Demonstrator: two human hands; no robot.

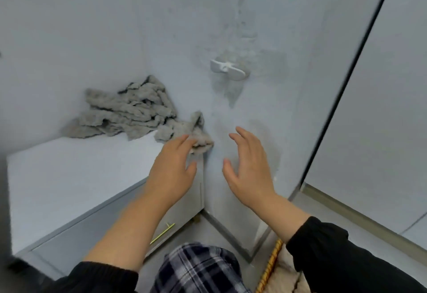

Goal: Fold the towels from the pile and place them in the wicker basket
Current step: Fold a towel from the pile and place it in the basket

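Note:
A pile of crumpled grey towels (131, 112) lies at the back of a white cabinet top (76, 177), against the wall. One towel end (182, 128) hangs over the cabinet's right corner. My left hand (172, 170) reaches to that end with straight fingers, and its fingertips touch the cloth. My right hand (247, 168) hovers open to the right of the corner, in front of the wall, holding nothing. The wicker basket (272, 267) shows only as a rim at the bottom right, beside my right sleeve.
A white wall hook (227, 68) sticks out above the hands. The cabinet has a drawer with a thin gold handle (161, 233). A white door with a dark edge (346, 84) stands at the right. My plaid-clad knee (196, 267) is at the bottom.

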